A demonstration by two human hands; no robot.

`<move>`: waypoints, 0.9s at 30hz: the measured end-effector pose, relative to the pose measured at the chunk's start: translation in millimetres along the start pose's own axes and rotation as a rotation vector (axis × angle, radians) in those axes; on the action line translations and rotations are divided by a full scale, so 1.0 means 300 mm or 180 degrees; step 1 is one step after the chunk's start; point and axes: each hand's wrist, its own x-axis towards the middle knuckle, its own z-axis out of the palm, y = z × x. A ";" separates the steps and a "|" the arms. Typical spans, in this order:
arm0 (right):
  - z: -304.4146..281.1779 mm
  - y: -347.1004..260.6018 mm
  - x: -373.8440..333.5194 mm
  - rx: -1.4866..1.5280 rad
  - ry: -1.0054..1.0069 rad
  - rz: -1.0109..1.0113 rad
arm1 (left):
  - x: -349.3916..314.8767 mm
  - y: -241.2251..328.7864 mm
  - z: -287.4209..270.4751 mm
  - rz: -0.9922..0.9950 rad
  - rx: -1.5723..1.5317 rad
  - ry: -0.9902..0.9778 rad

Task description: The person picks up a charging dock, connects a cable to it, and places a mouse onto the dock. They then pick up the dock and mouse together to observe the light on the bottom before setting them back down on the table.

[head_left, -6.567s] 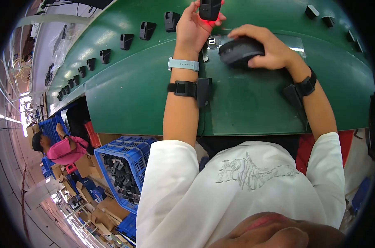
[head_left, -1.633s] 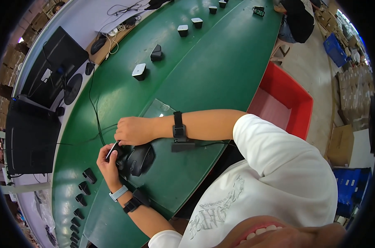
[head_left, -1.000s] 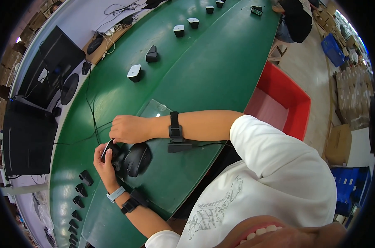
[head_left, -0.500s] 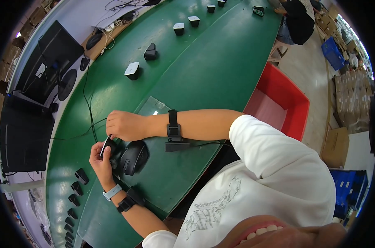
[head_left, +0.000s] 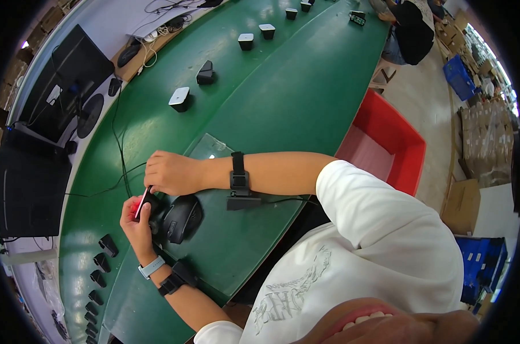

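My left hand point(head_left: 136, 228), with a pale watch on its wrist, grips a small black box-shaped device point(head_left: 150, 202). Its flat pale face is turned to the left, and a red glow lights my fingers beside it. At the device's upper end my right hand point(head_left: 169, 173) is closed, fingers curled down. Its fingertips are hidden, so whatever they pinch cannot be made out. Just below the right wrist, a black computer mouse point(head_left: 182, 219) rests on the table, close to the device. Thin black cables point(head_left: 122, 163) run across the green tabletop behind my hands.
Similar black devices with white tops point(head_left: 180, 97) stand along the far side of the green table point(head_left: 283, 109); several more point(head_left: 101, 262) line its left. Monitors point(head_left: 65, 86) stand at the left edge. A red bin point(head_left: 394, 137) sits beside the table. Another person point(head_left: 412, 31) works at the far end.
A red glow now shows at the device's face and on my left fingers, where none showed before. Both hands keep nearly the same place; the whole view has shifted slightly.
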 end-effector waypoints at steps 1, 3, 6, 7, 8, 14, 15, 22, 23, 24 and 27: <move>0.001 -0.003 0.003 -0.0019 0.0043 -0.0012 | 0.000 0.005 0.000 0.0008 0.0096 0.0044; -0.001 -0.009 0.003 -0.0042 0.0093 -0.0018 | -0.002 -0.019 -0.005 0.0060 -0.0071 0.0019; -0.006 -0.009 0.000 -0.0061 -0.0051 0.0021 | 0.000 -0.028 -0.005 0.0066 -0.0201 -0.0012; -0.006 -0.010 -0.002 -0.0059 -0.0011 -0.0017 | -0.003 -0.020 -0.004 0.0013 -0.0155 -0.0027; -0.007 -0.012 -0.005 -0.0058 0.0026 -0.0054 | -0.006 -0.014 0.000 0.0008 -0.0162 -0.0022; 0.004 -0.015 -0.007 -0.0047 0.0054 0.0026 | -0.008 -0.010 0.003 0.0092 -0.0196 -0.0052; 0.010 -0.012 -0.008 -0.0030 0.0057 0.0031 | -0.015 -0.003 -0.001 0.0002 -0.0123 -0.0012; -0.015 0.011 0.008 -0.0220 -0.0236 -0.0069 | -0.004 0.098 0.040 0.0061 0.0321 0.0206; -0.036 0.013 0.017 -0.0015 -0.0305 -0.0058 | 0.006 0.071 0.030 0.0123 0.0268 0.0126; -0.049 0.000 0.031 -0.0137 -0.0263 -0.0051 | 0.019 0.057 0.020 0.0307 0.0456 0.0161; -0.024 -0.041 0.047 0.0169 -0.0238 0.0150 | -0.002 0.044 -0.012 0.0180 0.0035 0.0205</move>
